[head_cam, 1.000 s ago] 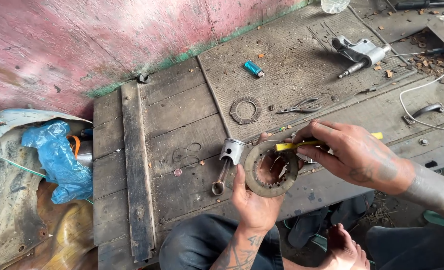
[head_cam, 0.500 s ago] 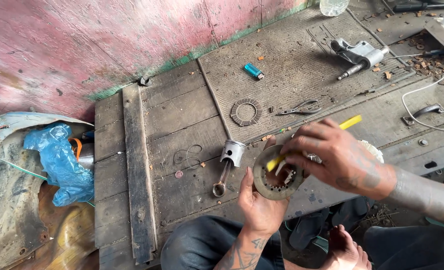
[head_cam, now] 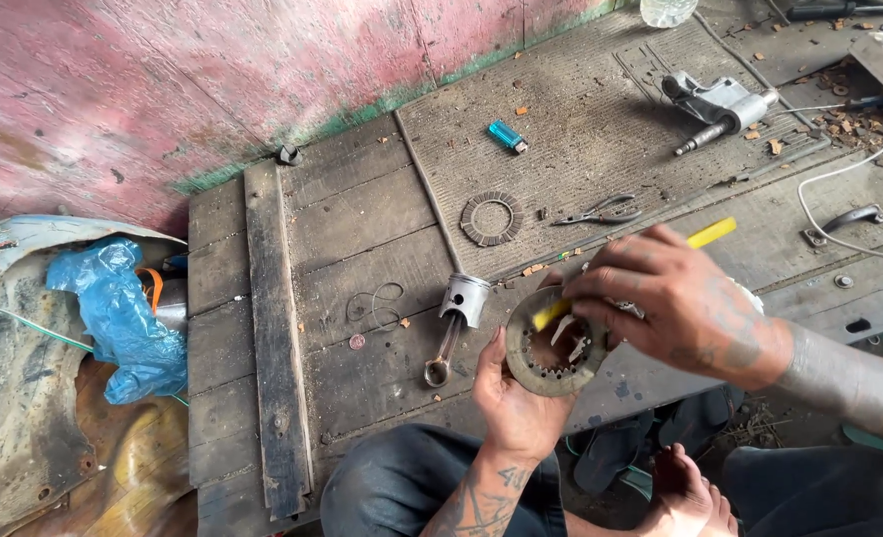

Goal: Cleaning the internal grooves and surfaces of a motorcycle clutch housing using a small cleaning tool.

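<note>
My left hand (head_cam: 509, 398) holds a round toothed metal clutch plate (head_cam: 543, 372) upright over the front edge of the wooden platform (head_cam: 352, 239). My right hand (head_cam: 665, 298) grips a yellow-handled tool (head_cam: 710, 234) and presses its tip against the plate's upper left rim. The tool's handle sticks out past my knuckles to the upper right. Part of the plate is hidden behind my right fingers.
A piston with its connecting rod (head_cam: 453, 318) lies just left of my hands, thin wire rings (head_cam: 374, 306) beside it. On the ribbed mat (head_cam: 571, 129) lie another friction ring (head_cam: 490, 219), pliers (head_cam: 597, 213), a blue lighter (head_cam: 507, 136) and a grey metal part (head_cam: 720, 103). A blue plastic bag (head_cam: 118, 313) sits left.
My right hand turned the yellow tool from lying level across the plate to angled, its tip now down at the plate's rim. The plate has shifted slightly in my left hand.
</note>
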